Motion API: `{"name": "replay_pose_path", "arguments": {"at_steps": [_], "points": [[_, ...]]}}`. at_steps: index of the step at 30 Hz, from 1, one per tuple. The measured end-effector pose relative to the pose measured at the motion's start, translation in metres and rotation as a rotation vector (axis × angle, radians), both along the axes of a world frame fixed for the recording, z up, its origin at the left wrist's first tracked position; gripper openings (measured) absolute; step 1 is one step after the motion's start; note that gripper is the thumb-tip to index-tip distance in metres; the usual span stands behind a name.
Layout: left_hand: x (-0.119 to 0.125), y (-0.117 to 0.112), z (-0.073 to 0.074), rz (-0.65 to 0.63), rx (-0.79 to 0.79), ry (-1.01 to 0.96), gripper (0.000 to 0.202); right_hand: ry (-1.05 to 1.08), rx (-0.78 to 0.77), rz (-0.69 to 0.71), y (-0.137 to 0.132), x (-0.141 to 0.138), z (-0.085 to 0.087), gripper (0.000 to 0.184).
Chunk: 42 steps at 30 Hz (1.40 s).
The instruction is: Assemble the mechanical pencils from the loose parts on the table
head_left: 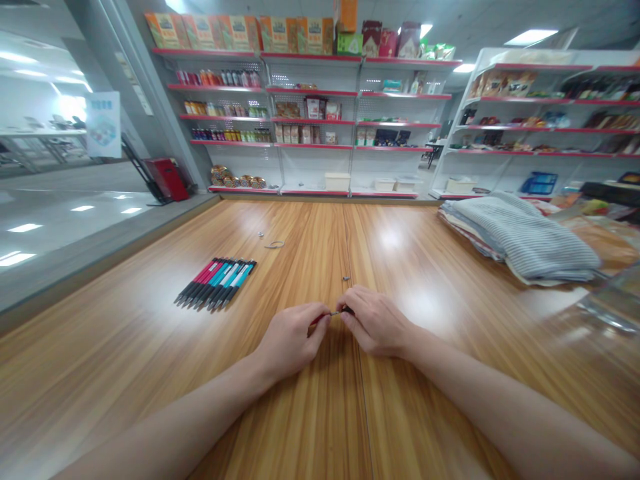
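Both my hands rest on the wooden table (150, 373), close together at the middle. My left hand (293, 337) is closed on a red pen (323, 318), whose thin tip points right. My right hand (373, 320) pinches a small dark pen part (347, 310) at that tip. A tiny metal piece (346, 278) lies just beyond my hands. A row of several red, teal and black pens (216, 282) lies to the left of my hands.
A small ring (261, 234) and a thin spring or wire (275, 245) lie farther back. Folded striped cloths (520, 237) are stacked at the right. Store shelves (310, 120) with goods stand behind the table, and a red cart (167, 179) at the left.
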State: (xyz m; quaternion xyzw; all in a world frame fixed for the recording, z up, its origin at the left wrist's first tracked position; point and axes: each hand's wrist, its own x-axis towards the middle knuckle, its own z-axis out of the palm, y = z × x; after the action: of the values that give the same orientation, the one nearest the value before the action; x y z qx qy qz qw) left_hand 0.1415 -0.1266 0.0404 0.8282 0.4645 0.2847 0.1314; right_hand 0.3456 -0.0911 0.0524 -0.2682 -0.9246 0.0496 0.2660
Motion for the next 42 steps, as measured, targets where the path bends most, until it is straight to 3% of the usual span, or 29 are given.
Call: {"name": "replay_pose_path", "arguments": {"at_steps": [7, 14, 19, 25, 35, 42], "points": [[0.0, 0.0, -0.003, -0.006, -0.005, -0.008, 0.02, 0.087, -0.062, 0.097, 0.001, 0.001, -0.003, 0.032], [-0.003, 0.004, -0.009, -0.034, -0.046, -0.115, 0.019, 0.245, -0.099, 0.19, 0.003, -0.005, -0.009, 0.027], [-0.003, 0.005, -0.009, -0.023, -0.068, -0.151, 0.017, 0.352, -0.064, 0.159, 0.005, -0.002, -0.011, 0.02], [-0.002, 0.003, -0.005, -0.031, -0.071, -0.193, 0.016, 0.37, -0.072, 0.181, 0.001, -0.002, -0.007, 0.03], [-0.003, 0.004, -0.007, 0.019, -0.063, -0.158, 0.016, 0.401, -0.061, 0.059, 0.005, 0.0, -0.015, 0.022], [-0.003, 0.003, -0.007, 0.019, -0.071, -0.191, 0.015, 0.402, -0.047, 0.093, 0.003, -0.001, -0.012, 0.029]]}}
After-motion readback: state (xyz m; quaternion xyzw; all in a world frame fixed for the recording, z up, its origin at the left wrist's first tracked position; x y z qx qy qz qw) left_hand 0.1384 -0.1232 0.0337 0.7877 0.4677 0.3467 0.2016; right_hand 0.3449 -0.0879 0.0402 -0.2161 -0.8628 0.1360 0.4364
